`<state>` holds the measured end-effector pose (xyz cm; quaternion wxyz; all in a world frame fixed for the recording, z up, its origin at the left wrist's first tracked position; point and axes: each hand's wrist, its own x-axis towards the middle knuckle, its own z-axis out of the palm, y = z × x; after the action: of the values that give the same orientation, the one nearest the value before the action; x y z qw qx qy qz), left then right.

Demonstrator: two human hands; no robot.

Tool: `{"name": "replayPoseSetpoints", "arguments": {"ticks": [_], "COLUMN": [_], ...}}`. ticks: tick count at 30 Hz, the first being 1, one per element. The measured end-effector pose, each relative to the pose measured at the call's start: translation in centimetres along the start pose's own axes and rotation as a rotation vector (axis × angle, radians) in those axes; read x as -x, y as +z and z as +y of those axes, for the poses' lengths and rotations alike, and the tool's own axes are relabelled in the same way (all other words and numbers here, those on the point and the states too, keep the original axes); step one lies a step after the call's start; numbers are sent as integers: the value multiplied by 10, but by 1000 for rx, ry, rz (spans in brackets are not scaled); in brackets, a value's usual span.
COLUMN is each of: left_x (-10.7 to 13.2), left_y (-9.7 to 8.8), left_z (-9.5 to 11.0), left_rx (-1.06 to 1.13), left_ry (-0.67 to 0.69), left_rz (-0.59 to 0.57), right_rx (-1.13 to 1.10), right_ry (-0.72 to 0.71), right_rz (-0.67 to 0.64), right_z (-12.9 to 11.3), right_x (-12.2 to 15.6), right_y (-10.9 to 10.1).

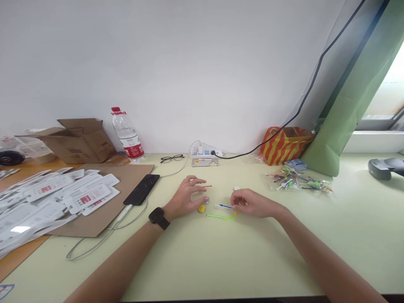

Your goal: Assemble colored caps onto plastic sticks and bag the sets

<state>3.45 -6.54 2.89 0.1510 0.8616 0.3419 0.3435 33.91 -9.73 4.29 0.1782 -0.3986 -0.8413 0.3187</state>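
My left hand (187,198) is over the table with its fingers spread and a ring on one finger. A thin red plastic stick (207,186) lies by its fingertips. Just below the thumb is a small round yellow piece (201,208). My right hand (249,203) is curled, its thumb and fingers pinched at the right end of a thin blue and white plastic stick (223,206). Below that stick lie a light green stick (216,216) and a yellow stick (234,214), crossing near their right ends. A small white piece (236,188) shows behind the right hand.
Clear bags of coloured sticks (288,179) lie right, before a red-and-yellow striped bag (284,145). A power strip (206,152) and glasses (172,158) are at the back. Left are a phone (142,189), white tags (50,189), a bottle (128,136) and a carton (80,145).
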Motion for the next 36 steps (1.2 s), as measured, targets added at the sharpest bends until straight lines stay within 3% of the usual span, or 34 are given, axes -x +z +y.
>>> {"name": "replayPoseSetpoints", "arguments": {"ticks": [8, 14, 21, 29, 36], "left_x": [1, 4, 1, -3, -1], "left_y": [5, 5, 7, 25, 36], "left_z": [6, 5, 9, 18, 26], "left_rx": [-91, -56, 19, 411, 568], "left_ry": [32, -9, -61, -180, -255], "left_rz": [-120, -139, -188, -40, -114], "right_rx": [-344, -294, -245, -234, -377], "right_ry": [-18, -37, -49, -125, -141], "right_rz": [30, 227, 328, 367, 318], "right_z": [-8, 1, 3, -10, -27], "right_x": [-2, -13, -15, -17, -15], "right_y": [8, 20, 26, 39, 51]}}
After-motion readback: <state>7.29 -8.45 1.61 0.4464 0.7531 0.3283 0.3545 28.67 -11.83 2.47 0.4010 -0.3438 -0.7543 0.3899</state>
